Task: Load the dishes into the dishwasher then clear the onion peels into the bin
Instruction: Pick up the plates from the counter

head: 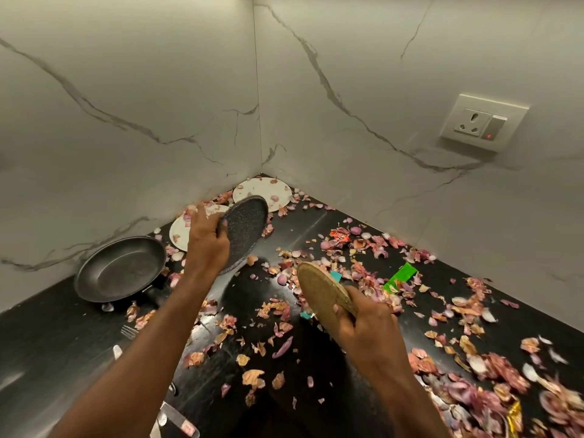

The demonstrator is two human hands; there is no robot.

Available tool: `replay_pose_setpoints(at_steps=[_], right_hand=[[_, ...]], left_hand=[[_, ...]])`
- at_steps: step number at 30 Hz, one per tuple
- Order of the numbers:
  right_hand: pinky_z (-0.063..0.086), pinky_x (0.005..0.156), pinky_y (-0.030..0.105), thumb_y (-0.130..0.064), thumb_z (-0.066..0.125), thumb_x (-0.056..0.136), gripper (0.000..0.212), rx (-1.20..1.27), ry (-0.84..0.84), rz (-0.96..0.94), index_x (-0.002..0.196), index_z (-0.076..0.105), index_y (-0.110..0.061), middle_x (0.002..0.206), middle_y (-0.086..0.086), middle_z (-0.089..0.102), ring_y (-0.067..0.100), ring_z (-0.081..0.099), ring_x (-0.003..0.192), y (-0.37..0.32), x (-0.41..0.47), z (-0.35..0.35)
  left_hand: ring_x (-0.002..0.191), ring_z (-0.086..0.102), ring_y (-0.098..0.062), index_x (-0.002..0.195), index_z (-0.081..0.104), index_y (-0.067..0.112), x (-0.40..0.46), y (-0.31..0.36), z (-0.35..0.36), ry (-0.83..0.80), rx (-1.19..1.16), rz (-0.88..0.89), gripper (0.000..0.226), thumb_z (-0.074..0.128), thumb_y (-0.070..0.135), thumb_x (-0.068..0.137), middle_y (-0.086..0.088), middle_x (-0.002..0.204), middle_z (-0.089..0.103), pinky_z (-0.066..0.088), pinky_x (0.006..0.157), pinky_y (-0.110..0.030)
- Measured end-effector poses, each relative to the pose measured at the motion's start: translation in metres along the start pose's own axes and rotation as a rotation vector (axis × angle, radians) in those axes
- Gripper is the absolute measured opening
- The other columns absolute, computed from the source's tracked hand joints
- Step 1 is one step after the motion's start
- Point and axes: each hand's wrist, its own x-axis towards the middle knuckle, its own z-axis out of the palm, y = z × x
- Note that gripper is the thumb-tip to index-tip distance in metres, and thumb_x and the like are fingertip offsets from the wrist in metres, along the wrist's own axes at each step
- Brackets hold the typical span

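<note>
A speckled grey plate [245,230] is being held tilted above the black countertop [57,349], gripped at its near edge by the left hand [207,240], whose fingers are curled round the rim. Just to the right of the grey plate and nearer the camera, a tan speckled plate [319,290] is being held on edge by the right hand [363,327], pinched between thumb and fingers. Behind the grey plate, a white plate [262,189] is lying in the corner of the counter, and a second white plate [180,229] is partly hidden behind the left hand. To the left of the grey plate a dark frying pan [121,268] is resting against the marble wall. Onion peels [363,263] are scattered over the counter right of and below the grey plate. A fork [129,331] is lying below the pan. A green wrapper [399,276] is lying among the peels to the right.
</note>
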Motion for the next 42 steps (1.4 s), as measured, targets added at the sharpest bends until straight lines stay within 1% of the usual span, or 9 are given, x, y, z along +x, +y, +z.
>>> replay_pose_setpoints(at_steps=[3, 5, 12, 18, 24, 27, 31, 37, 42], right_hand=[[0.056, 0.059, 0.013, -0.019, 0.064, 0.101, 0.038, 0.076, 0.067, 0.034, 0.138, 0.061, -0.028, 0.111, -0.001, 0.075, 0.001, 0.067, 0.074, 0.002, -0.007, -0.003], [0.054, 0.059, 0.009, -0.019, 0.064, 0.102, 0.043, 0.113, 0.102, 0.050, 0.143, 0.058, -0.028, 0.114, 0.000, 0.073, -0.001, 0.067, 0.075, 0.004, -0.008, -0.006], [0.054, 0.054, 0.013, -0.018, 0.065, 0.101, 0.044, 0.077, 0.157, 0.036, 0.145, 0.059, -0.023, 0.102, -0.001, 0.075, -0.006, 0.067, 0.072, 0.007, -0.024, -0.029], [0.055, 0.100, 0.039, -0.009, 0.065, 0.097, 0.045, -0.018, 0.159, -0.245, 0.138, 0.066, -0.027, 0.133, -0.005, 0.069, 0.012, 0.064, 0.122, 0.015, -0.054, -0.036], [0.043, 0.104, 0.049, -0.014, 0.053, 0.097, 0.044, -0.302, 0.063, -0.275, 0.131, 0.071, -0.035, 0.138, -0.008, 0.066, 0.025, 0.050, 0.141, 0.043, -0.101, -0.032], [0.038, 0.108, 0.051, -0.016, 0.050, 0.094, 0.052, -0.336, -0.039, -0.198, 0.140, 0.064, -0.037, 0.148, -0.008, 0.058, 0.026, 0.039, 0.149, 0.052, -0.126, -0.044], [0.027, 0.118, 0.051, -0.016, 0.055, 0.083, 0.067, -0.251, -0.142, -0.007, 0.148, 0.056, -0.031, 0.161, -0.005, 0.044, 0.022, 0.023, 0.156, 0.058, -0.175, -0.069], [0.017, 0.127, 0.038, -0.013, 0.067, 0.075, 0.064, 0.034, 0.161, 0.299, 0.138, 0.067, -0.022, 0.162, -0.003, 0.044, 0.013, 0.020, 0.158, 0.063, -0.273, -0.100], [0.022, 0.126, 0.039, -0.022, 0.072, 0.094, 0.065, -0.117, 0.656, 0.569, 0.154, 0.048, -0.024, 0.166, -0.004, 0.031, 0.013, 0.019, 0.156, 0.069, -0.359, -0.121]], left_hand=[[0.096, 0.065, -0.028, 0.131, 0.061, 0.016, -0.018, 0.009, 0.002, 0.115, -0.229, -0.108, 0.029, 0.042, 0.025, 0.112, -0.007, 0.106, 0.066, 0.051, 0.067, -0.030], [0.080, 0.055, -0.017, 0.130, 0.060, 0.017, -0.028, 0.010, 0.005, 0.230, -0.424, -0.272, 0.028, 0.040, 0.026, 0.112, 0.003, 0.091, 0.058, 0.044, 0.066, -0.031], [0.123, 0.057, -0.021, 0.155, 0.034, 0.038, -0.084, 0.002, 0.027, 0.165, -0.715, -0.576, 0.050, 0.048, 0.025, 0.108, -0.002, 0.146, 0.051, 0.052, 0.103, -0.051], [0.073, 0.062, -0.014, 0.119, 0.074, 0.038, -0.137, 0.035, 0.051, -0.099, -0.686, -0.410, 0.045, 0.044, 0.007, 0.107, -0.001, 0.111, 0.073, 0.053, 0.061, -0.033], [0.117, 0.068, -0.033, 0.114, 0.079, 0.025, -0.176, 0.061, 0.086, -0.347, -0.826, -0.520, 0.033, 0.050, 0.036, 0.101, -0.007, 0.122, 0.075, 0.053, 0.102, -0.055], [0.130, 0.060, -0.024, 0.137, 0.067, 0.020, -0.195, 0.076, 0.090, -0.479, -0.730, -0.418, 0.037, 0.053, 0.037, 0.107, -0.005, 0.145, 0.062, 0.045, 0.114, -0.046], [0.113, 0.069, -0.020, 0.140, 0.064, 0.027, -0.223, 0.077, 0.116, -0.616, -0.771, -0.373, 0.044, 0.060, 0.006, 0.102, 0.002, 0.139, 0.067, 0.062, 0.082, -0.026], [0.125, 0.064, -0.019, 0.141, 0.064, 0.031, -0.288, 0.125, 0.134, -0.901, -0.742, -0.200, 0.041, 0.063, 0.014, 0.103, 0.007, 0.136, 0.069, 0.060, 0.093, -0.037], [0.129, 0.062, -0.013, 0.137, 0.067, 0.025, -0.367, 0.176, 0.124, -1.129, -0.795, -0.046, 0.041, 0.067, 0.012, 0.099, 0.012, 0.134, 0.070, 0.057, 0.103, -0.036]])
